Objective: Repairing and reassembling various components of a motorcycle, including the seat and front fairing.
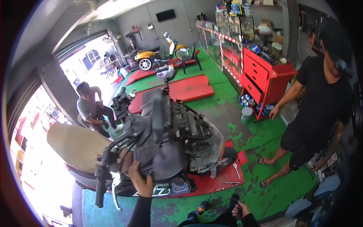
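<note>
1. My left hand (pixel 140 181) is up on the stripped scooter (pixel 166 140), fingers curled on its dark front panel, just right of the handlebar (pixel 101 181).
2. My right hand (pixel 240 209) is low and near me, closed on something dark. I cannot tell what it is.
3. The scooter lies in front of me, its long side running from the near left to the far right on the red ramp (pixel 211 181).
4. My left hand is the nearer one to the scooter. A screwdriver (pixel 204 204) lies on the green floor (pixel 261 196) between my hands.
</note>
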The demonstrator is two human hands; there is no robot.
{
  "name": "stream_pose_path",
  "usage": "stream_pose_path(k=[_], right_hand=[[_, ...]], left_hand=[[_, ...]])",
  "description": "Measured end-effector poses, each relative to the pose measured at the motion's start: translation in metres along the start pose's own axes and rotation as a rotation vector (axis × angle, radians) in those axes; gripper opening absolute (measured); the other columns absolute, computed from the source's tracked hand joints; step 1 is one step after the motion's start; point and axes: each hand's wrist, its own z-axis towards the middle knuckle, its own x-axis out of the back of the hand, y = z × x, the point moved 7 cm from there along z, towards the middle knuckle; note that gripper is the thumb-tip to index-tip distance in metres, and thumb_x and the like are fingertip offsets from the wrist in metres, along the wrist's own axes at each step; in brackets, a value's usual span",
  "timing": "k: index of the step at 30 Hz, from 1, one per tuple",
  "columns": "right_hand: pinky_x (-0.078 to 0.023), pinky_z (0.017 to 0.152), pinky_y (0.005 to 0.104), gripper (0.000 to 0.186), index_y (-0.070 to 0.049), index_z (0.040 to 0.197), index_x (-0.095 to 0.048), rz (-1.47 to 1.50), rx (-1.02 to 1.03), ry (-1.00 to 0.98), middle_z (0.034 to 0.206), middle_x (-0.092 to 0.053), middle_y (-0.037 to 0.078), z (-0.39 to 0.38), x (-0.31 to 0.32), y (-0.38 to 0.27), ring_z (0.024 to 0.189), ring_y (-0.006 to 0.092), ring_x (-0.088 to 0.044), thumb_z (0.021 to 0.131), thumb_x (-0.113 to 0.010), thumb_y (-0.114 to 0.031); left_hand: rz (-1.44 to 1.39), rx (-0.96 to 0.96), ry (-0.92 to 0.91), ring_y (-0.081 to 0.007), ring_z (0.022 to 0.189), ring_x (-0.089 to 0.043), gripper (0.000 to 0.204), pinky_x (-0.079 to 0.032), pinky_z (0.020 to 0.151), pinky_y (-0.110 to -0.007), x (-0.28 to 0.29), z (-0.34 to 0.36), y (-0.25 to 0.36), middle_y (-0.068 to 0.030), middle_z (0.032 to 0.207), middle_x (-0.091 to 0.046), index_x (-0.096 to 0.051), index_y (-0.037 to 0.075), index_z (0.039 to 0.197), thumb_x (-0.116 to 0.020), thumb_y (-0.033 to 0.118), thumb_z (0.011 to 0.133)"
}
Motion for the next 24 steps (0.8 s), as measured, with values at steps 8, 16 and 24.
stream_pose_path(k=[8, 16, 24], right_hand=[[-0.041, 0.053, 0.0332, 0.027, -0.013, 0.088, -0.055, -0.099, 0.392, 0.129, 0.057, -0.045, 0.002, -0.080, -0.204, 0.036, 0.057, 0.0188, -0.048, 0.093, -0.058, -0.040], [-0.043, 0.053, 0.0310, 0.021, -0.008, 0.102, -0.051, -0.908, 0.312, -0.101, 0.077, -0.054, 0.005, -0.087, -0.263, 0.118, 0.059, 0.0159, -0.053, 0.088, -0.066, -0.012], [-0.043, 0.054, 0.0298, 0.041, -0.009, 0.119, -0.043, -0.921, 0.057, -0.491, 0.080, -0.053, 0.008, -0.049, -0.306, 0.178, 0.060, 0.0153, -0.049, 0.081, -0.060, -0.006]], left_hand=[[-0.288, -0.076, -0.070, -0.0376, 0.126, -0.043, 0.057, -0.031, 0.108, -0.045, 0.047, 0.041, 0.032, -0.0201, 0.132, -0.049, -0.047, 0.001, 0.131, -0.060, 0.001, 0.075], [-0.662, 0.179, -0.193, -0.0291, 0.118, -0.051, 0.044, -0.040, 0.103, -0.041, 0.051, -0.098, 0.029, -0.0179, 0.123, -0.054, -0.048, -0.001, 0.127, -0.057, 0.001, 0.084], [-1.540, 0.834, -1.155, -0.0204, 0.104, -0.062, 0.040, -0.051, 0.087, -0.034, -0.001, -0.237, 0.068, -0.0124, 0.111, -0.064, -0.052, -0.001, 0.129, -0.044, 0.027, 0.102]])
